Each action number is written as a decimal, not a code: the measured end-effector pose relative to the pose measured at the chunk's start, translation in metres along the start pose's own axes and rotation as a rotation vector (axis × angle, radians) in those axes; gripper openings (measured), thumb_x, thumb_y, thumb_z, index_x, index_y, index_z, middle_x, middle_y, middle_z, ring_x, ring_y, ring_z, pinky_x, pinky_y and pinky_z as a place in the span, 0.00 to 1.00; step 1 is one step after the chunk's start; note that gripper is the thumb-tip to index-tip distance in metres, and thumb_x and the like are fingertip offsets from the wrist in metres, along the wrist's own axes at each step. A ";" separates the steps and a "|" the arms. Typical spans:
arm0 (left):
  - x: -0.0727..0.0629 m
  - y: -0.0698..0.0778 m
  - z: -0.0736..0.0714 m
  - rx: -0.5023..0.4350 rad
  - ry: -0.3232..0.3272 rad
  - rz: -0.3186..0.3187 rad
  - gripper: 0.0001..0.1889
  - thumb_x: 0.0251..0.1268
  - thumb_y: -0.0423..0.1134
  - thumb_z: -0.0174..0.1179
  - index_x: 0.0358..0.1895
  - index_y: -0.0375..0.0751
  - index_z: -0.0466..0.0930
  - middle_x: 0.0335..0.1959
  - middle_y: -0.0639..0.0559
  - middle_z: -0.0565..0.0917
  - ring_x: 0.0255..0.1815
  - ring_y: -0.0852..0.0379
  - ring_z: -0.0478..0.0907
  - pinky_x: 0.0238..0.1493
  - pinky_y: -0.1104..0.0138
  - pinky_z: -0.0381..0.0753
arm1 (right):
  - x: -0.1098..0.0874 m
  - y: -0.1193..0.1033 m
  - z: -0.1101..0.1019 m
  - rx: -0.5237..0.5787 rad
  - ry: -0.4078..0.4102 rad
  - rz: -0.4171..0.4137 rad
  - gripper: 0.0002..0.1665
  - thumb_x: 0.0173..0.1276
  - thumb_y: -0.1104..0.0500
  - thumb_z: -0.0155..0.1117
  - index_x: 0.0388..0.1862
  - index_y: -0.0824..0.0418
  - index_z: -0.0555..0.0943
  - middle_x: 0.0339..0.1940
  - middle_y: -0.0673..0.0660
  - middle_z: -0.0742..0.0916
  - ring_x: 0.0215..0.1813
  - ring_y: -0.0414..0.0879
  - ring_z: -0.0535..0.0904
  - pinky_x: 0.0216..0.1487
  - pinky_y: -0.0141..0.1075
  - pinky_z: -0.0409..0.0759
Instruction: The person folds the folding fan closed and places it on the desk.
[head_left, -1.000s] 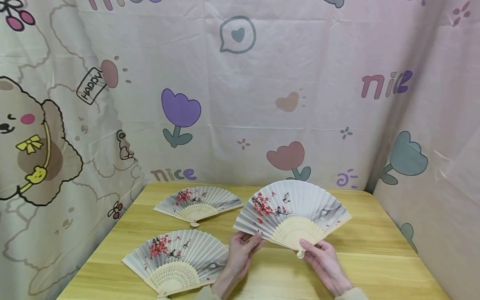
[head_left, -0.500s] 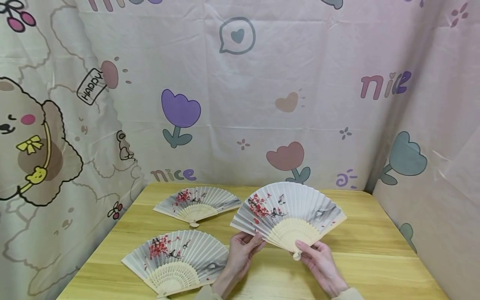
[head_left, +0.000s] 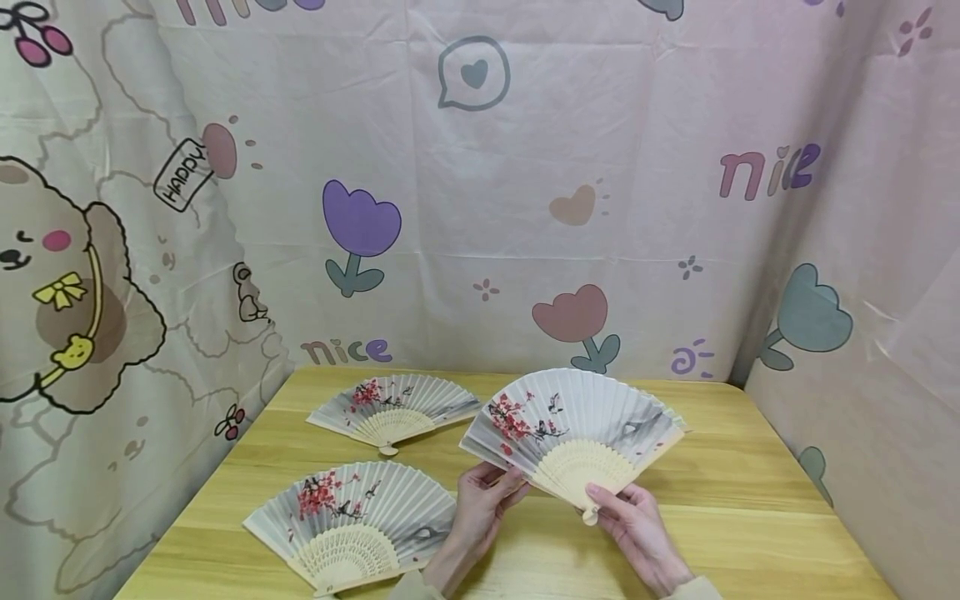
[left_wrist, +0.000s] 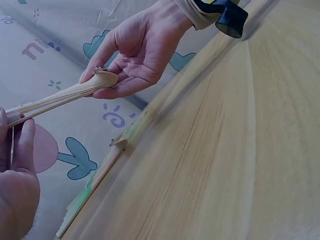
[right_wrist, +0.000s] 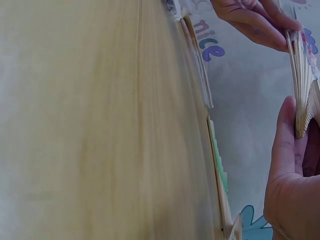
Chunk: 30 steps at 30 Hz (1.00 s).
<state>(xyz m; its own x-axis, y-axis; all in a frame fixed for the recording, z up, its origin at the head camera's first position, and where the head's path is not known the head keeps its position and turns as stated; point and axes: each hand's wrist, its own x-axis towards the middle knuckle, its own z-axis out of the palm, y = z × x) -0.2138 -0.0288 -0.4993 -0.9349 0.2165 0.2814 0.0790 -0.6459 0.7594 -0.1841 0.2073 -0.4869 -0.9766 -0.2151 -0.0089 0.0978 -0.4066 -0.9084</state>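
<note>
Held fan: we see it spread in the air above the table [head_left: 555, 562], between and ahead of our two hands, its printed leaf fanning up and away from us.
Left hand: our left hand [head_left: 483, 504] pinches the fan [head_left: 577, 417] by its left side, low on the leaf.
Right hand: our right hand [head_left: 637, 529] grips the sticks near the pivot [head_left: 590, 517], thumb on the front face.
Fan's axis: its midline runs from the pivot, just beside our right thumb, up and away; the right hand is nearer the pivot, the left nearer the leaf's left corner.
Near fan: another spread fan, the near fan [head_left: 352, 508], lies left of our left hand, its right end close to that wrist.
Far fan: the far fan [head_left: 397, 404] lies beyond and left of our left hand.
Backdrop: printed cloth [head_left: 480, 208] hangs beyond both hands.
</note>
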 end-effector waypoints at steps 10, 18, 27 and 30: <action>0.000 0.000 0.003 0.009 0.078 -0.038 0.15 0.67 0.24 0.61 0.52 0.45 0.83 0.45 0.53 0.89 0.48 0.57 0.88 0.57 0.61 0.89 | 0.000 0.000 0.002 -0.012 -0.008 0.024 0.10 0.75 0.68 0.56 0.43 0.55 0.82 0.41 0.48 0.88 0.44 0.40 0.88 0.54 0.30 0.91; 0.002 0.002 0.005 0.081 0.133 -0.127 0.25 0.68 0.27 0.62 0.65 0.22 0.68 0.49 0.53 0.84 0.49 0.58 0.87 0.55 0.65 0.90 | 0.000 0.001 0.000 -0.042 -0.011 0.021 0.11 0.74 0.68 0.57 0.45 0.54 0.82 0.42 0.47 0.88 0.45 0.40 0.87 0.53 0.30 0.91; 0.001 0.003 0.005 0.108 0.138 -0.149 0.27 0.67 0.27 0.62 0.66 0.19 0.66 0.51 0.53 0.84 0.50 0.57 0.87 0.58 0.65 0.89 | -0.001 0.001 0.000 -0.081 0.021 0.043 0.08 0.75 0.67 0.57 0.44 0.55 0.81 0.41 0.48 0.89 0.44 0.41 0.88 0.53 0.32 0.91; 0.001 0.003 0.004 0.111 0.139 -0.154 0.28 0.67 0.27 0.62 0.67 0.20 0.65 0.51 0.52 0.85 0.50 0.57 0.87 0.57 0.66 0.89 | -0.001 0.000 -0.001 -0.114 0.084 0.073 0.06 0.75 0.64 0.58 0.43 0.55 0.81 0.39 0.48 0.90 0.43 0.42 0.88 0.53 0.35 0.92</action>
<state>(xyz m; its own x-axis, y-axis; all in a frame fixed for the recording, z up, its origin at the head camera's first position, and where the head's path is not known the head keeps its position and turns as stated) -0.2130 -0.0279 -0.4946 -0.9770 0.1981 0.0792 -0.0381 -0.5273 0.8488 -0.1829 0.2083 -0.4873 -0.9807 -0.1635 -0.1068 0.1510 -0.2882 -0.9456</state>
